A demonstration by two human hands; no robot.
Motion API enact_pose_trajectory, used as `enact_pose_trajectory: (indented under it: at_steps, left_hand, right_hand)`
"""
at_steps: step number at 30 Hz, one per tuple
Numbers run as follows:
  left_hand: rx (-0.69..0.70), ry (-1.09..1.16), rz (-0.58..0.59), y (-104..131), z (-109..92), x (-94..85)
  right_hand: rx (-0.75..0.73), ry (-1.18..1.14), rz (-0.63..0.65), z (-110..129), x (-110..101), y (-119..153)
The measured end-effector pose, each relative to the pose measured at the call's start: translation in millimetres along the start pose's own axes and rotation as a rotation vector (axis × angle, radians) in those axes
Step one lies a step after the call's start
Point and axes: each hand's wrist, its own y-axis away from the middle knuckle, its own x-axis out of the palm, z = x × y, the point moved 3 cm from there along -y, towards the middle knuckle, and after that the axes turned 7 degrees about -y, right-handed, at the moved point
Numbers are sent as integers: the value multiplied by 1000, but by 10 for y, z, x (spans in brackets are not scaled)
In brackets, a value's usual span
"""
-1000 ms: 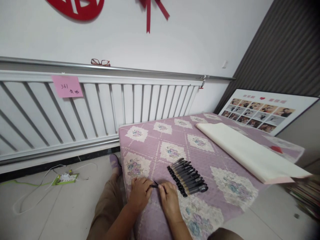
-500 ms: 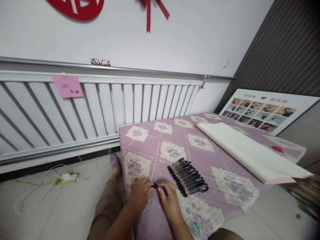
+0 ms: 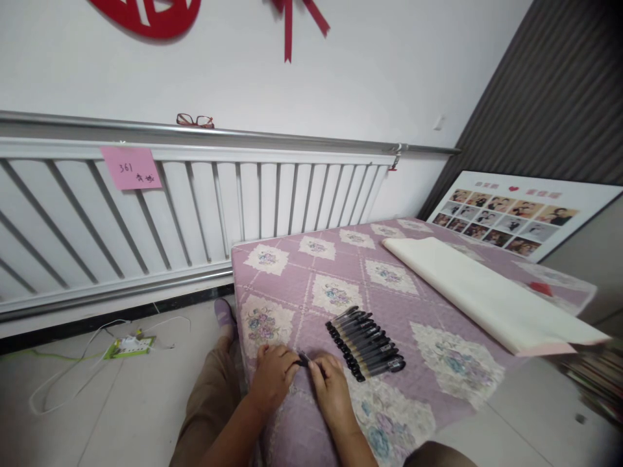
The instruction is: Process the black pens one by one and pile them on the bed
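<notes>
Near the front left edge of the bed-like surface with a purple floral cover [image 3: 335, 266], my left hand [image 3: 274, 377] and my right hand [image 3: 331, 387] meet over a small dark pen [image 3: 304, 359]. The fingers of both hands are closed on it, one hand at each end, and they hide much of it. Just right of my right hand lies a row of several black pens [image 3: 367, 344], side by side on the cover.
A cream folded sheet [image 3: 477, 288] lies at the right of the cover. Behind stands a white radiator [image 3: 292, 194] with a pink note [image 3: 130, 168]. Glasses [image 3: 195, 120] rest on the pipe. A photo board [image 3: 516, 214] leans at right; a power strip [image 3: 130, 347] is on the floor.
My right fingers have shifted very slightly around the pen. Otherwise the hands and the pen row stay where they were.
</notes>
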Motion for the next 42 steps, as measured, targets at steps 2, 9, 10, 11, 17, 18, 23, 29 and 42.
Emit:
enact_pose_trajectory:
  at_steps: [2, 9, 10, 11, 17, 18, 23, 29, 42]
  left_hand:
    - [0, -9, -1, -1, -3, 0]
    - [-7, -25, 15, -4, 19, 30]
    - [-8, -24, 16, -2, 20, 31]
    - [-10, -22, 15, -1, 21, 30]
    - [-2, -13, 21, -3, 15, 20]
    - [0, -10, 19, -3, 15, 20]
    - [13, -32, 25, -1, 12, 28]
    - [19, -38, 13, 0, 15, 22]
    - [-4, -28, 37, -8, 43, 44]
  right_hand:
    - [-1, -20, 5, -2, -2, 1]
    - [17, -120, 50, -49, 9, 11]
    - [18, -126, 41, -58, 11, 13]
    - [21, -127, 26, -67, 11, 15]
    - [47, -45, -15, -57, 5, 21]
    - [35, -29, 2, -43, 10, 19]
    - [-4, -27, 27, 1, 8, 10]
    - [16, -112, 51, -9, -21, 8]
    - [50, -28, 27, -21, -5, 8]
